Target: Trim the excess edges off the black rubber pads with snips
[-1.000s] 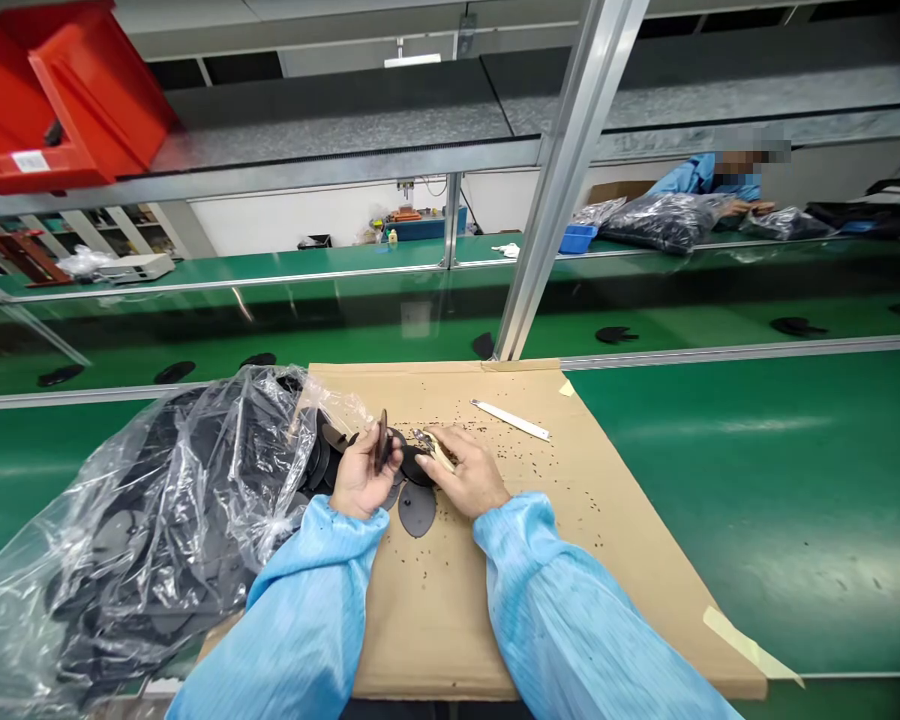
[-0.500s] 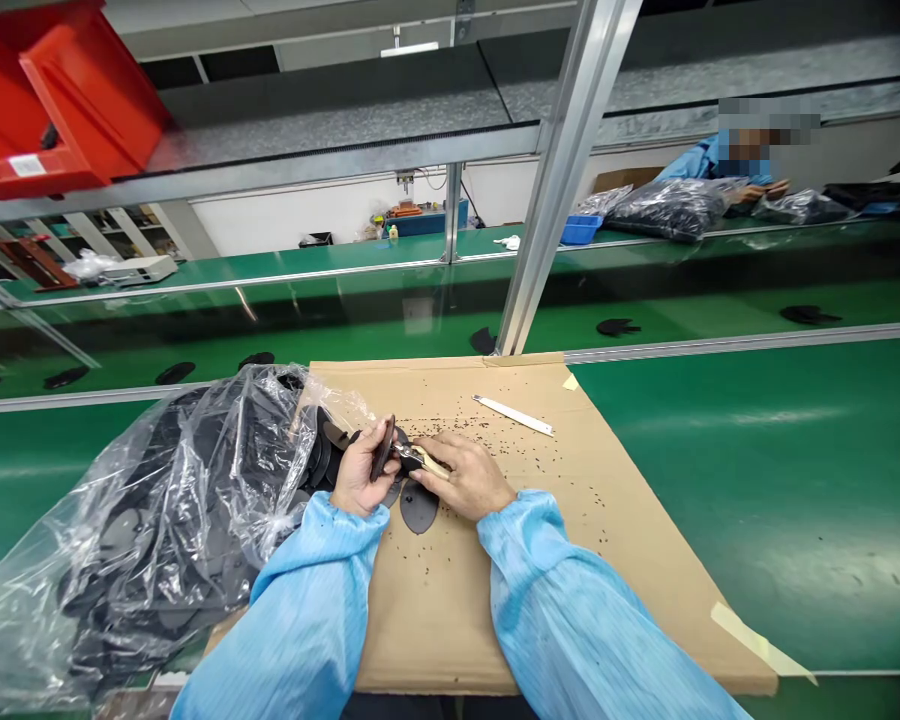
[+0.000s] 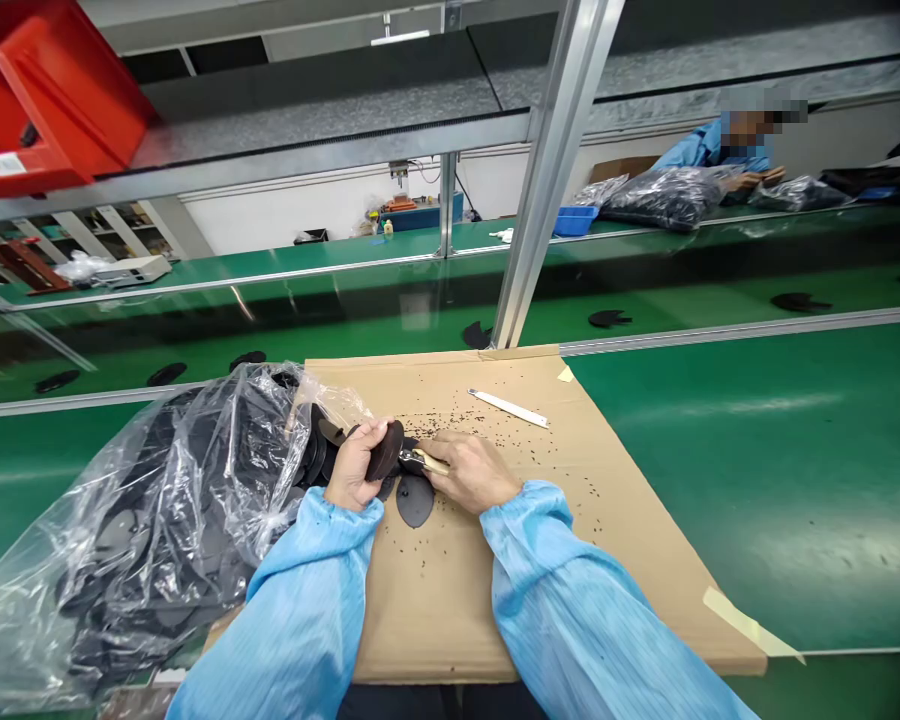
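Observation:
Pinched in my left hand (image 3: 354,468) is a dark oval plastic piece (image 3: 386,452), its broad face turned partly toward me. My right hand (image 3: 471,468) is closed around a pair of cutting pliers (image 3: 433,463) with cream handles. The metal jaws are close to the piece's right edge; whether they touch it I cannot tell. Beneath them another dark oval piece (image 3: 415,500) lies flat on the cardboard sheet (image 3: 435,620). More black pieces (image 3: 321,445) are stacked left of my left hand, beside the clear plastic bag (image 3: 195,500) full of them.
A white knife-like tool (image 3: 508,408) lies on the cardboard among scattered dark bits. Behind runs a green belt (image 3: 390,335) with black pieces on it. A metal post (image 3: 547,170) rises at the cardboard's far edge. Across the line sits a person in blue (image 3: 709,150); a red bin (image 3: 60,100) hangs upper left.
My left hand has turned the oval piece so its broad face shows more. The plier jaws stay near its edge. The whole view has shifted slightly.

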Demonstrator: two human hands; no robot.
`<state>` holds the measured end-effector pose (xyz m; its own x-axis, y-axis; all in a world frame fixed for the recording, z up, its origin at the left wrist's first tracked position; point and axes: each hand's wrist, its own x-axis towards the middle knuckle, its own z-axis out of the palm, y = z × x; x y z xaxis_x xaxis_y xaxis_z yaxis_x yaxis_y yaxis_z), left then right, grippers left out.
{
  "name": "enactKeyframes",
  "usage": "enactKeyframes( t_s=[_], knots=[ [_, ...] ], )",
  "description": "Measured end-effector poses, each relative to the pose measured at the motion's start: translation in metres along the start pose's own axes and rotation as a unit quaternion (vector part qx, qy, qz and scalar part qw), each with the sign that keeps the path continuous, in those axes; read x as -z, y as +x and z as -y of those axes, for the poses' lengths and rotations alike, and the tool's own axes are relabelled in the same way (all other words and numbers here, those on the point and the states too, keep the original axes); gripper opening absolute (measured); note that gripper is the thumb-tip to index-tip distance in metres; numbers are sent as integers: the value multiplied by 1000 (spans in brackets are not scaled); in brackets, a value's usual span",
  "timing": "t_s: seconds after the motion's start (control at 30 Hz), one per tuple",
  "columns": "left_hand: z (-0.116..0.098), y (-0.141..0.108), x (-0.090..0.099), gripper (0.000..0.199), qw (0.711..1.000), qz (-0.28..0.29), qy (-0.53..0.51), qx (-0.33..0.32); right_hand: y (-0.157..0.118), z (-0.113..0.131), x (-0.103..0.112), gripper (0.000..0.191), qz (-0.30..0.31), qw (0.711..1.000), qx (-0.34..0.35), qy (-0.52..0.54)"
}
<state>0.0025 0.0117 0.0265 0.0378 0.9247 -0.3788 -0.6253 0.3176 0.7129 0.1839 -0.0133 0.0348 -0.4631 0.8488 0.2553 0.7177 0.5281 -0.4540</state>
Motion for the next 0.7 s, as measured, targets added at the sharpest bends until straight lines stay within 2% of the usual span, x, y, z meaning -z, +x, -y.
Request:
enactKeyframes(
  t_s=[0.13, 0.23, 0.37, 0.47, 0.57, 0.7],
  knots=[
    [-1, -1, -1, 12, 1000, -5, 18, 14, -1, 0, -5, 22, -2, 1000, -12, 10],
    [-3, -1, -1, 12, 999, 15, -21, 27, 1, -4, -13, 22, -41, 998, -32, 26],
    [-5, 0, 0, 12, 997, 1, -77, 14, 4, -19, -22, 34, -106, 986, -125, -28],
    [-2, 2, 0, 21, 996, -10, -85, -3, 5, -29, -26, 37, -110, 975, -179, -72],
    [2, 4, -1, 29, 995, -8, -95, -41, 4, -34, -29, 39, -111, 974, -174, -94],
    [7, 6, -1, 29, 991, 3, -93, -91, 4, -33, -31, 39, -126, 975, -157, -98]
  ],
)
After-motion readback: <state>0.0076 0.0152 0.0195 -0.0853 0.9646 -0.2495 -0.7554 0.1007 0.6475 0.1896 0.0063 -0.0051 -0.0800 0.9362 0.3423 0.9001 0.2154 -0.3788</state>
